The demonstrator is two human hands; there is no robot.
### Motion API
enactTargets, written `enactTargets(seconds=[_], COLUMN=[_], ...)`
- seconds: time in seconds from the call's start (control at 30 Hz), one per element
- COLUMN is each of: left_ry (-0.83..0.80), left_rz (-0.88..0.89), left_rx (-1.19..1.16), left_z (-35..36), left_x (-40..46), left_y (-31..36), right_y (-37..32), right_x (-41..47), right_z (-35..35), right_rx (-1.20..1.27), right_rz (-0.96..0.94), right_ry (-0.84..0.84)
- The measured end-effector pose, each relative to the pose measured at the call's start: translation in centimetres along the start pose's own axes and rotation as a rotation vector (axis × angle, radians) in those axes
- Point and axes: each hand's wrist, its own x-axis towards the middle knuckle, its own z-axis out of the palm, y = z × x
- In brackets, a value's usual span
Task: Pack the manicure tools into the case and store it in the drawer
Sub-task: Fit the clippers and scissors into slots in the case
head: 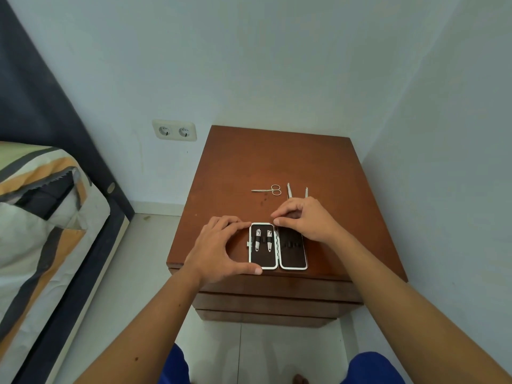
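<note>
An open manicure case (291, 259) with a white rim and dark lining lies flat near the front edge of the wooden nightstand (249, 167). Two nail clippers (263, 239) sit under the elastic loops of its left half; the right half's loops hold nothing I can see. My left hand (219, 248) cups the case's left side, thumb at the front corner and fingers at the far corner. My right hand (302, 220) rests on the far end of the right half, fingertips pinched together. Small scissors (267, 190) and two slim metal tools (289, 189), (306, 192) lie behind the case.
The nightstand stands in a room corner, with drawer fronts (277, 300) stacked below its top. A bed with a striped cover (41, 217) is on the left, and a double wall socket (174, 130) is behind it. The floor is light tile.
</note>
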Motion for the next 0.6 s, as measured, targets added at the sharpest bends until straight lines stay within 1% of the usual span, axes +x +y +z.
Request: enactTargets(seconds=[0.17,0.27,0.4,0.47,0.6], left_ry=[0.005,0.014,0.004,0.002,-0.007], left_rz=[0.007,0.016,0.009,0.009,-0.006], left_rx=[-0.008,-0.007,-0.01,-0.013,-0.016], left_z=[0.0,0.0,-0.1,-0.1,-0.1], left_x=[0.0,0.0,-0.1,-0.1,0.0], left_y=[-0.1,-0.1,-0.1,0.0,0.0], right_y=[0.3,0.1,0.2,0.3,1.2], right_x=[2.4,5.0,7.7,8.3,8.7], right_z=[-1.0,-1.0,-0.9,-1.2,-1.7], right_rx=[-0.086,-0.198,-0.288,-0.35,-0.391], right_rz=[0.02,-0.005,-0.017,-0.016,0.003], right_ry=[0.224,0.272,0.249,0.206,0.109])
